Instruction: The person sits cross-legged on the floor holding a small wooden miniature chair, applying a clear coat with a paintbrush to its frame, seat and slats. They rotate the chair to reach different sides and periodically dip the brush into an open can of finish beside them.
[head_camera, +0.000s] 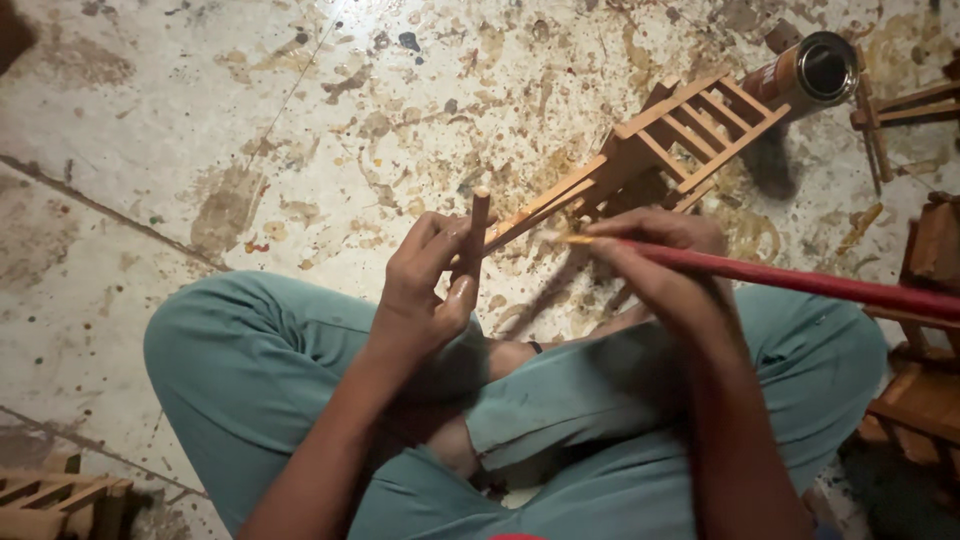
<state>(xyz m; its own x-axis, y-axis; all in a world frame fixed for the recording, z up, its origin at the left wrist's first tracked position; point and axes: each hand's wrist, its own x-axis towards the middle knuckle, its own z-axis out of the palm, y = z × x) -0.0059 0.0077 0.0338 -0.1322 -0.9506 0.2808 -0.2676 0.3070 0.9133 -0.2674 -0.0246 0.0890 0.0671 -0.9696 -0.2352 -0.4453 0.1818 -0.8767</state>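
Observation:
My left hand (425, 285) grips the long legs of a small wooden chair-like frame (655, 140), holding it out over the floor with its slatted part pointing away from me. A dark wooden stick (478, 232) stands upright between the fingers of that hand. My right hand (660, 265) holds a red-handled brush (800, 282), and its tip touches the frame's legs near my left fingers. I sit cross-legged in teal trousers (260, 360).
An open tin can (815, 70) lies on the stained, splattered floor (200, 150) beyond the frame. More small wooden pieces stand at the right edge (930, 380) and top right (900, 110). Another wooden frame (60, 500) sits at bottom left.

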